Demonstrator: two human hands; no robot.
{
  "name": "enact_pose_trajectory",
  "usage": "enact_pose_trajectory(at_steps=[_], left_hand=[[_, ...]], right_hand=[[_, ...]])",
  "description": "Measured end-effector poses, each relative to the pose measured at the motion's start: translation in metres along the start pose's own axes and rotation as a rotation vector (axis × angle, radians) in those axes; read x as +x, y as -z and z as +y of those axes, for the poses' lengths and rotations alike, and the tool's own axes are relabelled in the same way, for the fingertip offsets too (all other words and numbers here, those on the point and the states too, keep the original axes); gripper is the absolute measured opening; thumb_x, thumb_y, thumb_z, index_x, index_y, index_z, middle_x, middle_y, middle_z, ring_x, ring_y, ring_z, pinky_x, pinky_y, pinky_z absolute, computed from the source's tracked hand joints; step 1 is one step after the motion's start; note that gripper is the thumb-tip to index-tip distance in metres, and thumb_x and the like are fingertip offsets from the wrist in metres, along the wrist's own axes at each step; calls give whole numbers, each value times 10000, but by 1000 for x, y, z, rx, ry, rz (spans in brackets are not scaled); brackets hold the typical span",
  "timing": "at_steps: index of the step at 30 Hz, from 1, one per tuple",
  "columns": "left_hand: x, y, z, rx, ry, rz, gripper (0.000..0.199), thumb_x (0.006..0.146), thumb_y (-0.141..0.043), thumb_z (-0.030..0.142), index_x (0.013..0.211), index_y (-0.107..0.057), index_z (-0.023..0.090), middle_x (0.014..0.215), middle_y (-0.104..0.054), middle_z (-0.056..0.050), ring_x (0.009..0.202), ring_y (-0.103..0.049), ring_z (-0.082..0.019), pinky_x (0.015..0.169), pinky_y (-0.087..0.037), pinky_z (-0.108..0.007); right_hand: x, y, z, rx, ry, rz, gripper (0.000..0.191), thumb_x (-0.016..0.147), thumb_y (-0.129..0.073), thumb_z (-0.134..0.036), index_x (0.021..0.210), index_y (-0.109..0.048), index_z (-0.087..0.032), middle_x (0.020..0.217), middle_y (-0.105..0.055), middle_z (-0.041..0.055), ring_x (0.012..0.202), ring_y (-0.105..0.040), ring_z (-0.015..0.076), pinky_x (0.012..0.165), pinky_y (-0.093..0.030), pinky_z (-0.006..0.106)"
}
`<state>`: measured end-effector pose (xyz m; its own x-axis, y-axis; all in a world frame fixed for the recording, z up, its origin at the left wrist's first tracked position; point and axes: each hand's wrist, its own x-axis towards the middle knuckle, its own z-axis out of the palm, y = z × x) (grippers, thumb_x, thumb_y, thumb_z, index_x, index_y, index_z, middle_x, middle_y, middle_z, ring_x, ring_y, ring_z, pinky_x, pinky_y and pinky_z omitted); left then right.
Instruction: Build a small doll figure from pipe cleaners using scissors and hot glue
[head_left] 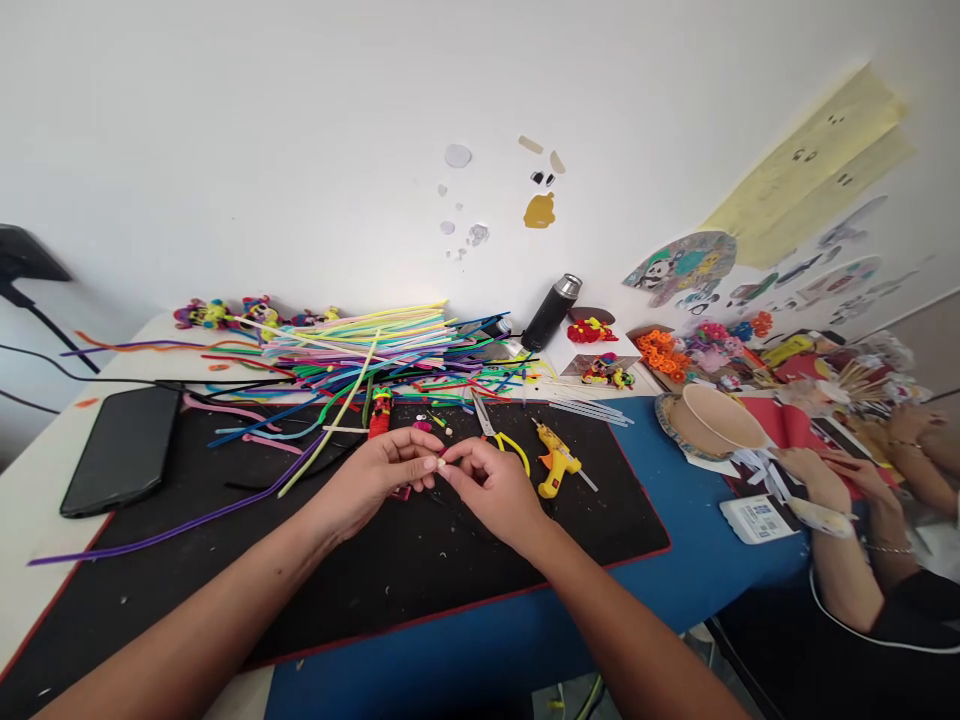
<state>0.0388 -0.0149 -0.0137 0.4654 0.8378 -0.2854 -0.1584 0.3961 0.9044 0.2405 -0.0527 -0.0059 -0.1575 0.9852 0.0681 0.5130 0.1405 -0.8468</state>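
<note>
My left hand [390, 470] and my right hand [491, 485] meet over the black mat [585, 540], thumbs and index fingers pinched around a tiny pale piece [440, 464]. What exactly the piece is cannot be made out. Just behind my left hand lies a red figure with a green and yellow top [381, 405]. Scissors with yellow handles [487, 420] rest behind my right hand, and a yellow glue gun [556, 460] lies to the right of it. Small beads [448, 431] are scattered behind my fingertips.
A big pile of pipe cleaners [360, 350] spans the back. A phone [124, 450] lies at left, purple pipe cleaners [202, 512] near it. A black bottle [551, 312] leans at the wall. At right are a bowl [724, 418] and other people's hands and arms.
</note>
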Motion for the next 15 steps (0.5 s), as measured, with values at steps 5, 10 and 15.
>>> enact_pose_trajectory(at_steps=[5, 10, 15], left_hand=[[1, 1, -2, 12, -2, -3, 442, 701, -949, 452, 1001, -758, 190, 796, -709, -4, 681, -616, -125, 608, -437, -236], [3, 6, -2, 22, 16, -21, 473, 706, -945, 447, 1050, -746, 192, 821, -702, -1, 692, -618, -123, 599, -427, -224], [3, 7, -2, 66, 24, -64, 480, 723, -930, 440, 1080, -737, 184, 797, -697, 2, 677, -603, -121, 625, -436, -234]], right_hand=[[-1, -1, 0, 7, -4, -11, 139, 943, -697, -352, 998, -718, -226, 618, -554, -69, 548, -503, 123, 569, -366, 247], [-2, 1, 0, 104, -10, -72, 222, 977, -672, -391, 1105, -734, -221, 615, -568, -66, 544, -528, 130, 569, -386, 250], [-3, 2, 0, 120, -23, -136, 204, 989, -668, -383, 1093, -747, -226, 593, -551, -73, 524, -499, 123, 568, -385, 250]])
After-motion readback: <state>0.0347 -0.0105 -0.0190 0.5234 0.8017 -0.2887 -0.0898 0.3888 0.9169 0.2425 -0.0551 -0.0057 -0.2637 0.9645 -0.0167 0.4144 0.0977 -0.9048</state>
